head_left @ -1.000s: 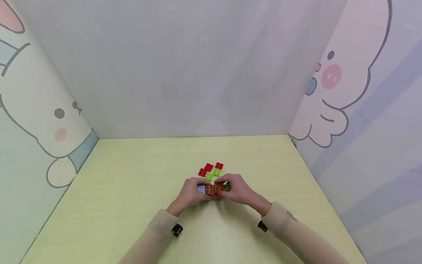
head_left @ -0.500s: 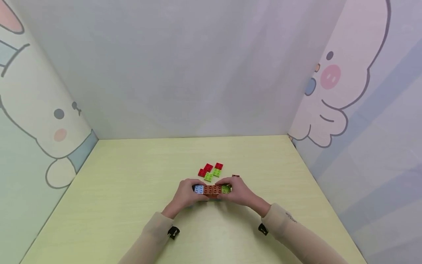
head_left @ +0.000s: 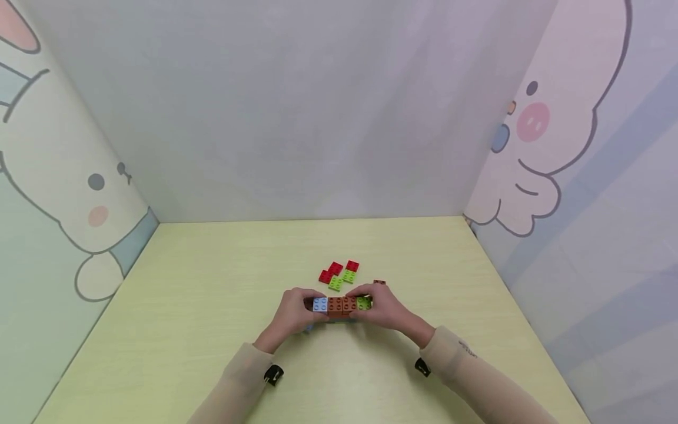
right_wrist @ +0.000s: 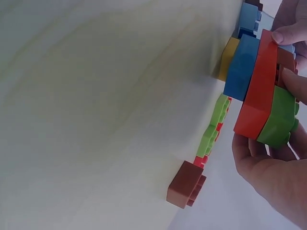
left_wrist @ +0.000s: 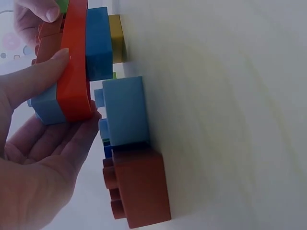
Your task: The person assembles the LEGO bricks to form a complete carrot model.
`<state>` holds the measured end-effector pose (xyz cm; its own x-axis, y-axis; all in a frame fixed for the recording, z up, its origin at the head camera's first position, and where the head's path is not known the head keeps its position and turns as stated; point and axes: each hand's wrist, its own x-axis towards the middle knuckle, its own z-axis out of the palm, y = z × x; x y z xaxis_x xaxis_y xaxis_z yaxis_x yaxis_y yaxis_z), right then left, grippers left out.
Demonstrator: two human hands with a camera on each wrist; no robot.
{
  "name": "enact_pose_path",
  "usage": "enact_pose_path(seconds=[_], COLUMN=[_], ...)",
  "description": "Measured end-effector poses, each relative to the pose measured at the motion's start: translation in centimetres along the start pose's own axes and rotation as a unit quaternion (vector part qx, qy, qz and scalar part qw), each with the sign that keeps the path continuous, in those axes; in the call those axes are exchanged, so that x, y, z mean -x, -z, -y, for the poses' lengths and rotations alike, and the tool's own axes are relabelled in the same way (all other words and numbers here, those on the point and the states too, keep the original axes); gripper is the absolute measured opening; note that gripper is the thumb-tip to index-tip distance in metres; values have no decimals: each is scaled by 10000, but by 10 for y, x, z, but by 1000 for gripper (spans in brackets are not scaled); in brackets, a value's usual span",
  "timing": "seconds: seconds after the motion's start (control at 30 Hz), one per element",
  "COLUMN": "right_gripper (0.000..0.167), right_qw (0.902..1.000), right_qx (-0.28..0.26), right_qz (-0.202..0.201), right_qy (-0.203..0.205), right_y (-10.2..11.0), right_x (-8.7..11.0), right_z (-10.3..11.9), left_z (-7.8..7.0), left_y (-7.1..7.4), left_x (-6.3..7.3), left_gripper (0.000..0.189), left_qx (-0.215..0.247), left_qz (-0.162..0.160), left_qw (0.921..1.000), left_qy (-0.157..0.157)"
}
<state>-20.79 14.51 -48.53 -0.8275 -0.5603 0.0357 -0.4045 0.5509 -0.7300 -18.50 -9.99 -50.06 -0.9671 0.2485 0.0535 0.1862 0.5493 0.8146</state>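
A stack of toy building bricks stands between both hands: a yellow brick [right_wrist: 229,59] at the bottom, a blue brick [left_wrist: 99,43] over it, then a long red brick [left_wrist: 74,72]. Along the top runs a row with a light blue brick [head_left: 320,304], two brown bricks [head_left: 341,305] and a green brick [head_left: 364,303]. My left hand [head_left: 296,309] grips the left end, thumb on the red brick's side near the light blue one. My right hand [head_left: 385,307] holds the right end, its thumb by the brown and green bricks. The far-side fingers are partly hidden.
Loose red bricks [head_left: 335,268] and lime green bricks [head_left: 336,283] lie behind the stack on the table [head_left: 222,259]. Beside my left hand are another light blue brick [left_wrist: 124,111] and a brown one [left_wrist: 141,189]. A further brown brick [right_wrist: 185,184] lies beyond my right hand.
My left hand has shifted left along the stack, uncovering the light blue brick. The right-hand brown brick, tilted before, now lies level in the row, and more of the green brick shows.
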Motion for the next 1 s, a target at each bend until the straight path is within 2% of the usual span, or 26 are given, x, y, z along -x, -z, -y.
enact_pose_path(seconds=[0.5,0.77,1.0], right_gripper=[31,31,32], right_qw=[9991,9985,9987], right_qx=[397,544,456], right_qz=[56,-63,-199], right_qy=[-125,-54,-73], right_y=[-2,-3,-6], right_x=[-2,-4,-3], right_z=[6,9,8], left_z=[0,-1,-2], left_y=[-1,0,1], left_x=[1,0,-1], left_gripper=[35,34,35], left_qx=[95,4,19], left_qz=[-43,-98,-96], left_qw=[9999,9999,9999], left_qy=[25,-29,-72])
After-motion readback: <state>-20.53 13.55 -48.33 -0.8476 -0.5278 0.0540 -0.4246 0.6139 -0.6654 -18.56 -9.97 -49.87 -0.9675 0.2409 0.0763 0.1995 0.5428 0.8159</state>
